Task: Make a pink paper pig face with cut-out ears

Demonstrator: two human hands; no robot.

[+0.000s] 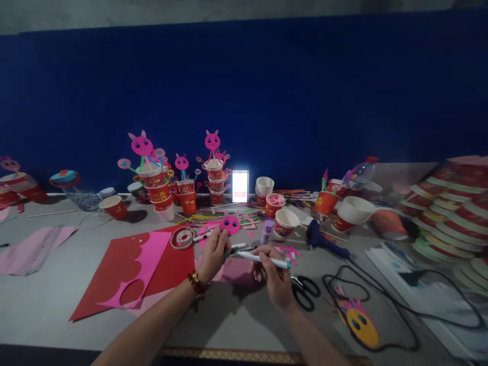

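My left hand (214, 249) pinches a pink paper animal face (231, 224) with ears and two dark eyes, held up above the table. A small dark green piece, perhaps a pen cap, shows by its lower fingers. In my right hand (272, 272) lies a white marker (263, 258) with a green end, its tip pointing left toward my left hand. Tip and face are apart. Under the hands is a sheet of pink paper (238, 269). Black-handled scissors (305, 294) lie just right of my right hand, and a purple glue stick (267, 231) stands beyond it.
Red and pink cut sheets (168, 267) lie at left beside a tape roll (182, 237). Paper-cup figures (158, 193) stand along the back. At right are a blue glue gun (324, 241) with a looping cord, a yellow paper face (362, 325) and tall stacked cups (453, 203).
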